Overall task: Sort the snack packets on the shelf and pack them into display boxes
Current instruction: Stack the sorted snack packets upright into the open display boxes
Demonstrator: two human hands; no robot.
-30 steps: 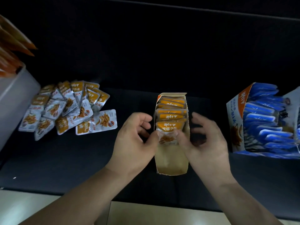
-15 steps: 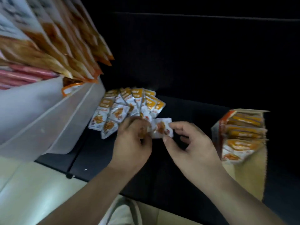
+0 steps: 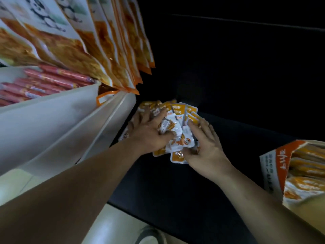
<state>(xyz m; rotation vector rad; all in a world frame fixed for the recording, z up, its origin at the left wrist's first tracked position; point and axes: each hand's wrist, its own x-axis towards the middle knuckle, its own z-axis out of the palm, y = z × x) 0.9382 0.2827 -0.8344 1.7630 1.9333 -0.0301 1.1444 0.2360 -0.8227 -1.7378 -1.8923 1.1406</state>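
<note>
On the dark shelf (image 3: 175, 191), left to right: left hand (image 3: 149, 134), fingers spread flat over the loose snack packets (image 3: 177, 120); right hand (image 3: 204, 145), curled around their near edge. Step judged: gathering. Next: carry a bunch rightward to the part-filled display box (image 3: 274, 173).

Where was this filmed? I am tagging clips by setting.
Probably a shop's snack aisle. Large orange bags with panda pictures hang in rows, red sausage sticks fill a white plastic bin, and both hands gather small orange-and-white snack packets beside a printed cardboard display box.
</note>
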